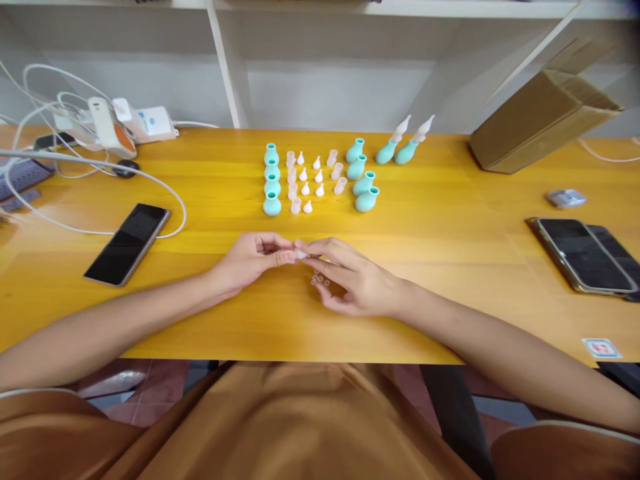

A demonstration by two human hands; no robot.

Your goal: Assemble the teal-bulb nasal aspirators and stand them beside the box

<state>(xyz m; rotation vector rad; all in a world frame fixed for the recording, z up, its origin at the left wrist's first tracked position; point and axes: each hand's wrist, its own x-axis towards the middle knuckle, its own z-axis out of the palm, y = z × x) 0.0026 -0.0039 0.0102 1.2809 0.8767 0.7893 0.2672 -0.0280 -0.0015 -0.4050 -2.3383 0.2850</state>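
I see my left hand and right hand pinching a small pale tip between fingertips, its long axis lying left-right above the table; which end points where I cannot tell.

a tiny pale translucent piece pinched between both hands' fingertips, just above the table.

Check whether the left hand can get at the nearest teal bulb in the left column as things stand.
Probably yes. The teal bulb stands just beyond the left hand with bare table between them. But the hand, together with the right hand, pinches a small clear piece, so its fingers are busy.
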